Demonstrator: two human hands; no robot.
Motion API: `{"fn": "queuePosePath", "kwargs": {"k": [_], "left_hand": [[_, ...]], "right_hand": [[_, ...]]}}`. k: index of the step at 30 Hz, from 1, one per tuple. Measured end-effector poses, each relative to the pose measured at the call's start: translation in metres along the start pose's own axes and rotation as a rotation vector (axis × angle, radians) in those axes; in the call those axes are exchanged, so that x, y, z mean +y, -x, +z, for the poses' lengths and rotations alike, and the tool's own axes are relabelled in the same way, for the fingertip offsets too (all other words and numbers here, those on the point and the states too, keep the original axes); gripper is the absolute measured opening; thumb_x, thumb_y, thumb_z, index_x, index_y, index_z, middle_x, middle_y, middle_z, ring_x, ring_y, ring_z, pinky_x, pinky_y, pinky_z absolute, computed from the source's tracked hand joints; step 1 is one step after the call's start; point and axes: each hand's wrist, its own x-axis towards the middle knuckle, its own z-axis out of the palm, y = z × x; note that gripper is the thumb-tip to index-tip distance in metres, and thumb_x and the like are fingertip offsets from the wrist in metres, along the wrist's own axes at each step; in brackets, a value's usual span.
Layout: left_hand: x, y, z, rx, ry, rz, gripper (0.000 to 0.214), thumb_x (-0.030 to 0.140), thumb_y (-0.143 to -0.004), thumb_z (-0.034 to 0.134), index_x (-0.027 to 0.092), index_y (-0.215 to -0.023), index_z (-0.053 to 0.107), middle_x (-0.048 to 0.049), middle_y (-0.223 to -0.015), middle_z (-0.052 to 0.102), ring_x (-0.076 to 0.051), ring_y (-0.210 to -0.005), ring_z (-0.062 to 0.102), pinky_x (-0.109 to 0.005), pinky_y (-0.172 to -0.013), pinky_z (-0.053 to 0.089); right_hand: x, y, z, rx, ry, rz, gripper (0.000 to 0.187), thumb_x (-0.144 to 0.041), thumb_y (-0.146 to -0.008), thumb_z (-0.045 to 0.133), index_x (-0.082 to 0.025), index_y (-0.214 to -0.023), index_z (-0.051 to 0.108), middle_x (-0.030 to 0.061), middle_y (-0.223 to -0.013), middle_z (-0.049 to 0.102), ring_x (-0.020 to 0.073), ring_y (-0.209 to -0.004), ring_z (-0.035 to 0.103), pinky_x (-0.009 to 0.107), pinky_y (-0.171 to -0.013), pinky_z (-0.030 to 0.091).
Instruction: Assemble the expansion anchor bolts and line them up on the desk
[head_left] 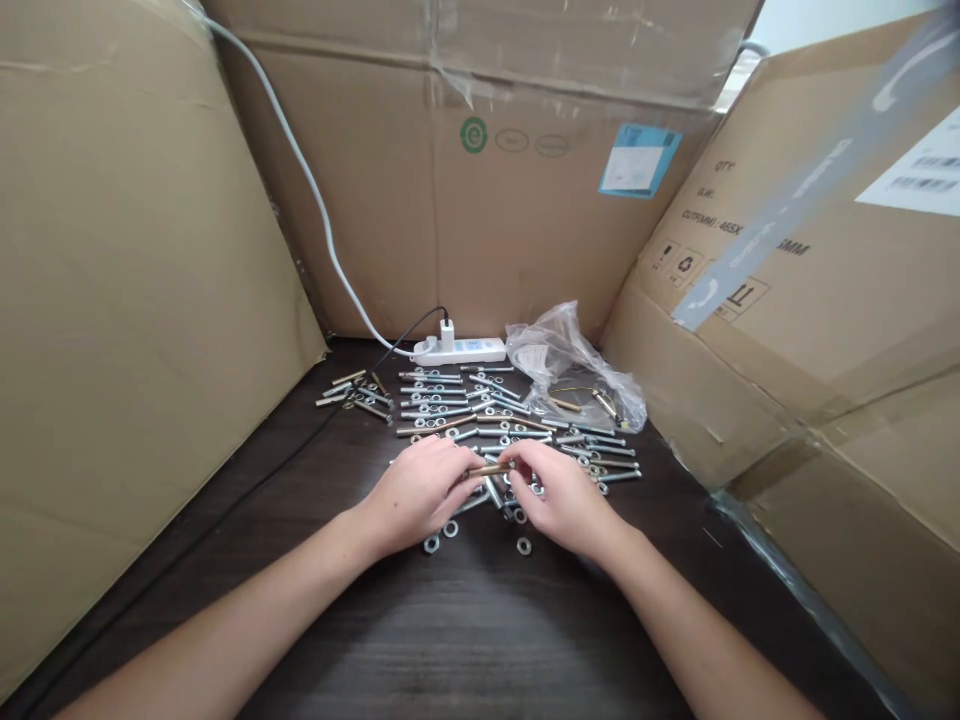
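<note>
Between my two hands is a brass-coloured bolt (pixel 489 469), held roughly level above the dark table. My left hand (pixel 424 490) pinches its left end, fingers closed. At the other end, the fingertips of my right hand (pixel 562 495) are closed on the bolt too. Silver bolts (pixel 433 391) and brass-coloured ones lie in rows behind and beside my hands, with washers and nuts among them. Close in front of my wrists lie a hex nut (pixel 431 544), a washer (pixel 450 529) and another nut (pixel 523 547). My hands hide some of the pieces below.
A smaller heap of bolts (pixel 367 400) lies at the left, crossed by a black cable (pixel 300 446). Behind the rows sit a white power strip (pixel 480 350) and a clear plastic bag (pixel 559 350). Cardboard boxes (pixel 375 200) wall the dark table (pixel 450 630) at the back and both sides.
</note>
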Motion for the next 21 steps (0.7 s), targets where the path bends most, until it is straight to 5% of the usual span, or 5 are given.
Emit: {"fn": "queuePosePath", "kwargs": {"k": [12, 21], "left_hand": [[-0.002, -0.002, 0.002, -0.065, 0.061, -0.006, 0.024, 0.023, -0.096, 0.039, 0.018, -0.112, 0.056, -0.004, -0.096, 0.065, -0.017, -0.085, 0.056, -0.031, -0.077, 0.042], [0.007, -0.003, 0.009, -0.068, 0.033, 0.1, 0.025, 0.015, -0.094, 0.035, 0.017, -0.11, 0.054, -0.0049, -0.094, 0.064, -0.017, -0.082, 0.056, -0.031, -0.075, 0.043]], "right_hand": [[0.007, -0.001, -0.001, -0.015, -0.01, 0.033, 0.013, -0.026, -0.091, 0.052, -0.02, -0.099, 0.06, 0.0024, -0.087, 0.065, 0.015, -0.078, 0.059, 0.027, -0.074, 0.045], [-0.003, 0.002, -0.001, -0.036, -0.043, -0.034, 0.012, -0.012, -0.085, 0.045, -0.019, -0.091, 0.053, 0.0047, -0.092, 0.059, 0.0174, -0.084, 0.054, 0.028, -0.075, 0.042]]}}
